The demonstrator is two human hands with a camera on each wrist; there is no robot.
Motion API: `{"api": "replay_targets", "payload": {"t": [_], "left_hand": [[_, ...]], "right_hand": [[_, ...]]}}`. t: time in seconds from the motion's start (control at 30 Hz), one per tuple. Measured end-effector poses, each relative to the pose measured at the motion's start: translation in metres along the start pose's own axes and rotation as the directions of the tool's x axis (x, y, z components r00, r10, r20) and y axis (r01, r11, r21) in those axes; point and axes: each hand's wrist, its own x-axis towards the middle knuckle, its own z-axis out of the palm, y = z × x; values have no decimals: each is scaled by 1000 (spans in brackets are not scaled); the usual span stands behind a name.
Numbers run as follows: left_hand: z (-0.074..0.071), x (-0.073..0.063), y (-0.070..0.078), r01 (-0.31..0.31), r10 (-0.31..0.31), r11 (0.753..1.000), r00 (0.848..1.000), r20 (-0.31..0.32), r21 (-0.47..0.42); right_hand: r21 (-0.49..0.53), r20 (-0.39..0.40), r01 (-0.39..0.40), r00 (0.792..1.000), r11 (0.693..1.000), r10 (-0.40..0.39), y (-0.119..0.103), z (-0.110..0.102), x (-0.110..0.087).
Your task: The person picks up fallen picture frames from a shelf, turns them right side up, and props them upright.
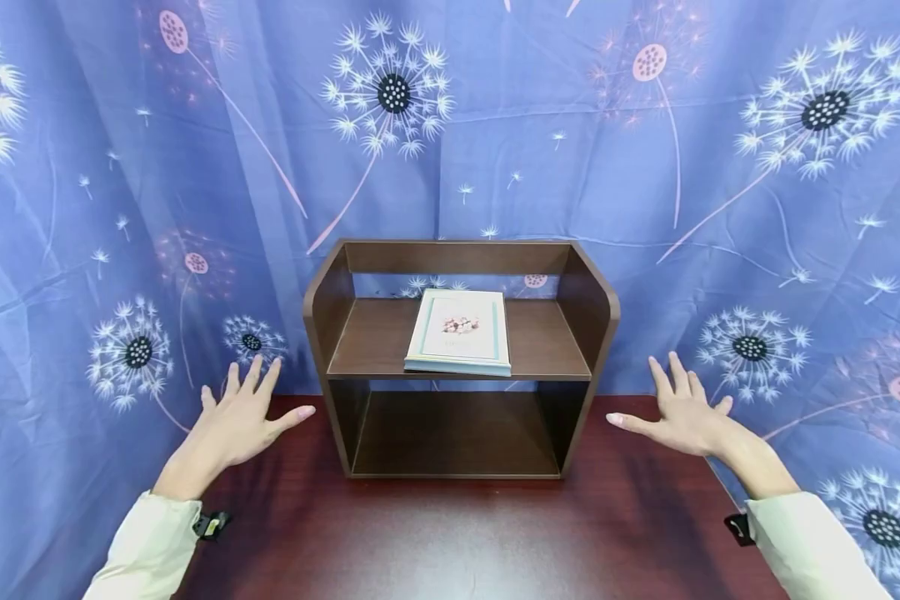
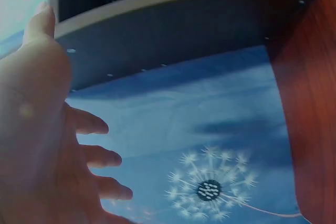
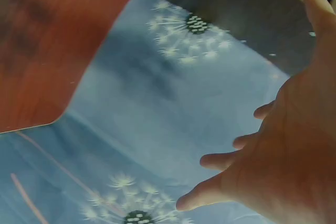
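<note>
A brown two-tier shelf (image 1: 457,427) stands at the back of the table in the head view. On its upper board lies a white book (image 1: 457,332) with a teal border and a small flower picture on the cover. To the left of the shelf, my left hand (image 1: 240,421) is held out with fingers spread and nothing in it. My right hand (image 1: 686,412) is on the shelf's other side, its fingers likewise spread and holding nothing. Both thumbs point inward toward the shelf. Each wrist view shows a hand beside the shelf's outer side panel (image 2: 184,30).
The dark red table (image 1: 450,533) stretches in front of the shelf. A blue curtain (image 1: 510,167) with dandelion prints hangs behind and on both sides. Black straps (image 1: 212,525) sit at the cuffs of the pale sleeves (image 1: 150,542).
</note>
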Motion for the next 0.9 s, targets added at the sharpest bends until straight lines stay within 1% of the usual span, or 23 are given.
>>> {"api": "replay_targets", "payload": {"t": [0.1,0.2,0.23,0.3,0.37,0.4,0.43,0.5,0.53,0.57,0.6,0.63,0.67,0.7,0.73,0.8,0.9], "left_hand": [[-8,-2,8,-37,37,999,998,-49,-13],[-16,-7,17,-86,85,996,991,-107,-13],[-20,-10,20,-97,94,995,988,-124,-19],[-28,-15,27,-118,109,992,980,-164,-43],[-35,-22,34,-144,125,987,967,-221,-74],[-39,-25,38,-164,137,982,957,-257,-89],[-42,-28,42,-189,152,977,942,-300,-97],[-49,-33,50,-247,191,964,900,-391,-97],[-51,-34,54,-277,213,957,874,-436,-90],[-54,-35,59,-307,234,948,850,-472,-83],[-57,-35,65,-335,254,939,830,-497,-79],[-60,-34,70,-361,273,929,813,-514,-77],[-62,-32,76,-382,289,921,803,-522,-76],[-65,-30,82,-404,307,911,796,-521,-80],[-68,-27,88,-428,328,900,791,-517,-83],[-72,-20,100,-458,357,882,803,-478,-111],[-76,-9,113,-463,376,870,845,-380,-169]], "right_hand": [[-11,-52,27,998,1000,-28,-9,-6,-1],[-18,-118,63,991,998,-65,-20,-13,-5],[-7,-145,83,986,996,-83,-24,-16,-7],[24,-206,140,970,990,-132,-33,-21,-13],[42,-270,199,946,979,-181,-44,-27,-21],[46,-305,228,930,973,-203,-50,-30,-25],[51,-338,255,914,966,-223,-56,-32,-30],[35,-397,299,880,954,-261,-67,-36,-38],[24,-426,319,861,948,-279,-72,-38,-41],[18,-451,340,842,940,-296,-77,-40,-44],[15,-471,365,824,931,-315,-81,-41,-45],[20,-482,385,813,923,-328,-86,-43,-46],[29,-487,406,804,914,-341,-90,-46,-46],[37,-492,426,795,904,-354,-94,-48,-45],[53,-487,436,797,898,-358,-98,-50,-45],[89,-461,448,810,890,-362,-105,-54,-42],[111,-402,447,837,888,-371,-115,-58,-35]]}}
